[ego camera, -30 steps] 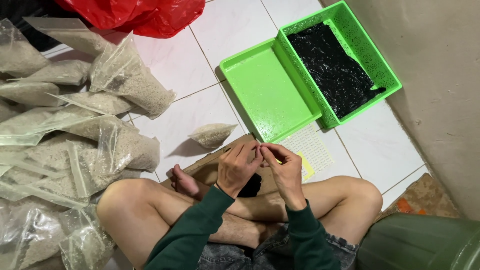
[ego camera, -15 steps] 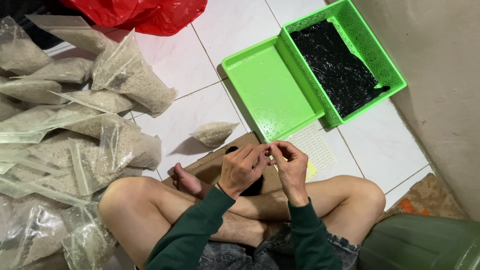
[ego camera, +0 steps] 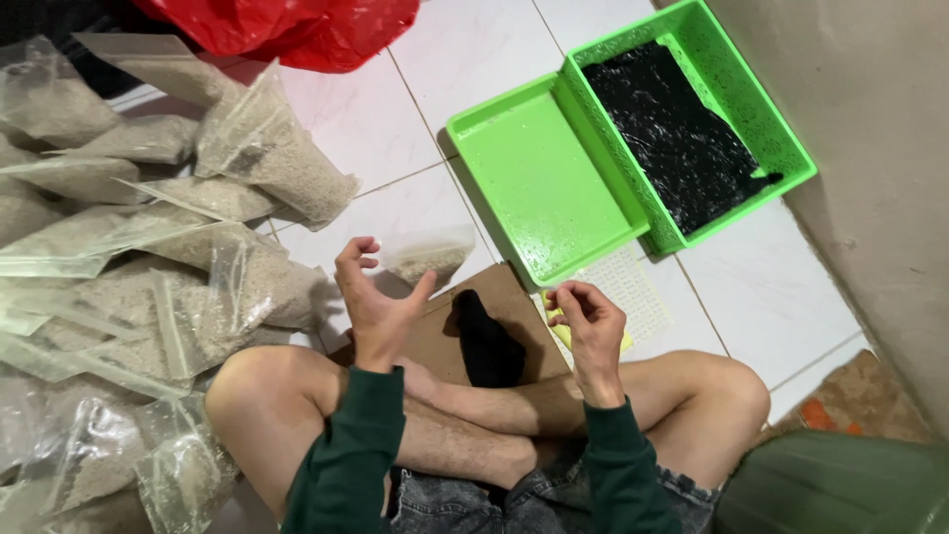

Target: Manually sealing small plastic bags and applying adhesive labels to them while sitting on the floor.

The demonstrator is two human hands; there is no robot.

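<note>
A heap of clear bags of pale grain (ego camera: 148,257) crowds the floor's left edge; one small bag (ego camera: 427,259) lies beside the left hand (ego camera: 374,302), fingers spread, holding nothing. The right hand (ego camera: 593,331) has its fingers pinched together; what they hold is too small to tell. Ahead, a green tray (ego camera: 539,183) stands bare, and a green basket (ego camera: 781,148) holds black material.

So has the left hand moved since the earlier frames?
Yes. The left hand has pulled away from the right hand and now sits open toward the pile of clear bags, judged against the brown cardboard.
</note>
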